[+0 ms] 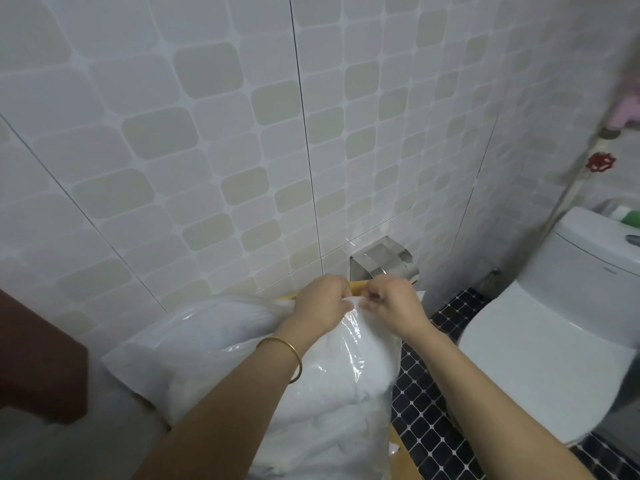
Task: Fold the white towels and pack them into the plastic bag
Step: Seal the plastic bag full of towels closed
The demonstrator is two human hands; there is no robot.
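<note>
Hands [320,304] [393,304] together atop plastic bag [360,362]

Beige-patterned tiled wall [207,150], dark mosaic floor [426,420], white toilet [540,341] at right.

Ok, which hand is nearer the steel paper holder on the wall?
Right. The right hand pinches the plastic bag mouth just below the steel paper holder; the left hand pinches it too, further to the left.
</note>
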